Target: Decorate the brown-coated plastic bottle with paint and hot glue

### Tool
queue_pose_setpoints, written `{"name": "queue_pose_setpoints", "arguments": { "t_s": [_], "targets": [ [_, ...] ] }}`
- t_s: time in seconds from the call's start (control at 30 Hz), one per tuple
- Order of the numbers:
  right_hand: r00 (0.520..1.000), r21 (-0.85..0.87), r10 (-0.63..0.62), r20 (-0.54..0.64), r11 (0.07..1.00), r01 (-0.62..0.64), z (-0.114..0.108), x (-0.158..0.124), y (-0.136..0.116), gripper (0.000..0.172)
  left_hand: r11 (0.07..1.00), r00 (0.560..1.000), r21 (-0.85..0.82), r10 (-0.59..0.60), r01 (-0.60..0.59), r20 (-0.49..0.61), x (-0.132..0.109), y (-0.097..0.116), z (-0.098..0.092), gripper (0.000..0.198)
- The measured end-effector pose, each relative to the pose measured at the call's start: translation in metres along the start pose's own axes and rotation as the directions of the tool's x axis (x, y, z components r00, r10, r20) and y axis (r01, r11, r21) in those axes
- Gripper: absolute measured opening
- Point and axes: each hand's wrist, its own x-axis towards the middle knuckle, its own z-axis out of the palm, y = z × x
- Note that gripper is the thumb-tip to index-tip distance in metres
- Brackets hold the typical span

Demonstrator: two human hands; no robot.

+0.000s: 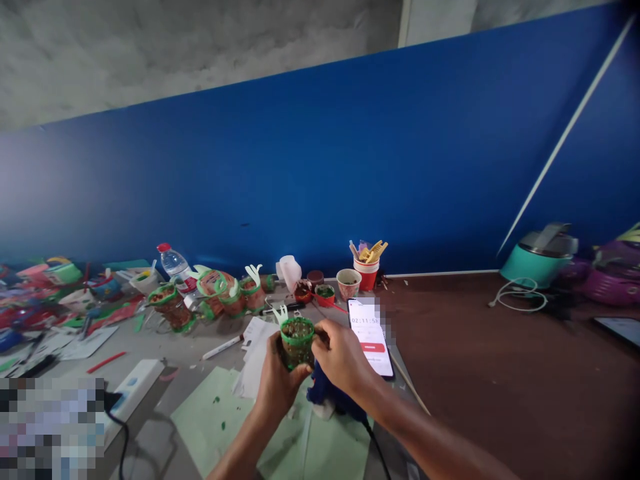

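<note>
A small cup [298, 347] with a green rim, filled with brown and green crumbly bits, is held upright just above the table. My left hand [280, 380] is closed around its left side and base, with the thumb across the lower front. My right hand [340, 353] has its fingers curled together against the cup's right side near the rim; their tips are partly hidden. A pale green hand-shaped cutout [281, 314] shows at the cup's back left. Below my right hand lies a dark blue tool [327, 393] with a black cord, which looks like a glue gun.
Pale green paper [210, 413] lies beneath my hands. A lit phone [371, 340] is to the right. Similar green-rimmed cups [173, 308], a water bottle [175, 267] and a paper cup [349, 284] stand behind. At left are a power strip [135, 390] and craft clutter; a blue partition [320, 167] rises behind.
</note>
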Motion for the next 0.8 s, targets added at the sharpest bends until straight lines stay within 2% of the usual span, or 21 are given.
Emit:
{"name": "queue_pose_setpoints", "arguments": {
  "t_s": [0.17,0.3,0.4,0.47,0.63,0.8],
  "targets": [
    [0.999,-0.074,0.049,0.008,0.996,-0.048,0.006,0.001,0.004,0.013,0.983,0.996,0.183,0.024,-0.008,-0.082,0.0,-0.002,-0.003,0.067],
    [0.995,-0.057,0.096,0.011,0.994,-0.095,0.01,0.002,0.005,0.013,0.949,0.988,0.314,0.069,-0.022,-0.137,-0.002,-0.006,-0.005,0.07],
    [0.988,0.026,0.15,0.026,0.988,-0.15,0.01,0.004,0.005,0.016,0.935,0.992,0.352,0.088,-0.05,-0.092,-0.003,-0.008,-0.007,0.069],
    [0.984,0.14,0.17,0.058,0.974,-0.177,0.008,0.006,0.006,0.017,0.937,0.994,0.345,0.077,-0.047,-0.074,-0.002,-0.007,-0.009,0.069],
    [0.978,0.384,0.117,0.173,0.907,-0.176,0.007,0.008,0.009,0.023,0.95,0.991,0.312,0.017,0.025,-0.13,0.002,-0.006,-0.013,0.067],
    [0.972,0.405,0.143,0.186,0.89,-0.209,0.01,0.007,0.008,0.019,0.938,0.992,0.347,0.04,0.005,-0.122,0.001,-0.01,-0.015,0.069]
  ]
}}
